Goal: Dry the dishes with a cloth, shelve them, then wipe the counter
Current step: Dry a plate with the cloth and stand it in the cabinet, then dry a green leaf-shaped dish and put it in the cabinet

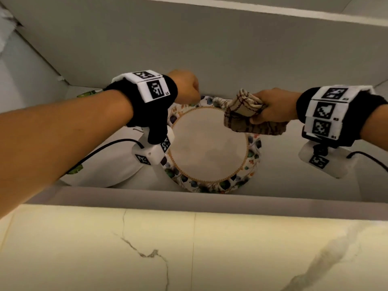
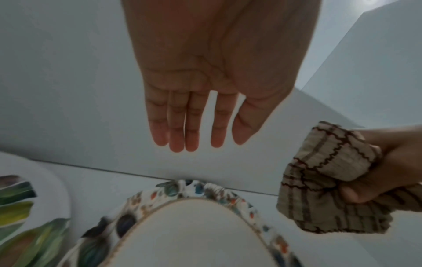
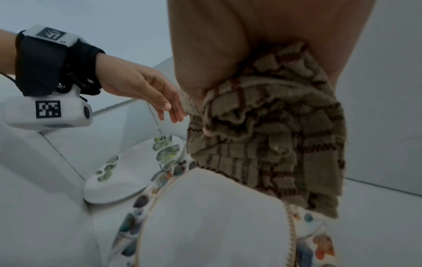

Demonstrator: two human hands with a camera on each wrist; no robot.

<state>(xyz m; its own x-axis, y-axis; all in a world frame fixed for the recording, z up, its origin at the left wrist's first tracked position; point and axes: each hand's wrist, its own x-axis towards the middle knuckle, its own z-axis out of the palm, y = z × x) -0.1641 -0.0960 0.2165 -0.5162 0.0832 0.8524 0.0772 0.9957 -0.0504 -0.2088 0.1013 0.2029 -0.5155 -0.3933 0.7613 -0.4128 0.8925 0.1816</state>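
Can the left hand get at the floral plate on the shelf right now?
Probably yes. The left hand is open and holds nothing, hovering just above the floral plate's far rim, with nothing between them. The cloth, in the right hand, hangs off to the side.

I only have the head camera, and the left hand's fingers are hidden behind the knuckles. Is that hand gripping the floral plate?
Observer: No. The left wrist view shows the left hand empty, its fingers straight and clear of the floral plate.
Operator: How is the cloth held?
Observer: In the right wrist view the right hand grips the cloth bunched in its palm, with loose folds hanging over the plate's far rim.
Operator: What's under the left arm?
Observer: A leaf-print plate, lying flat beside the floral one.
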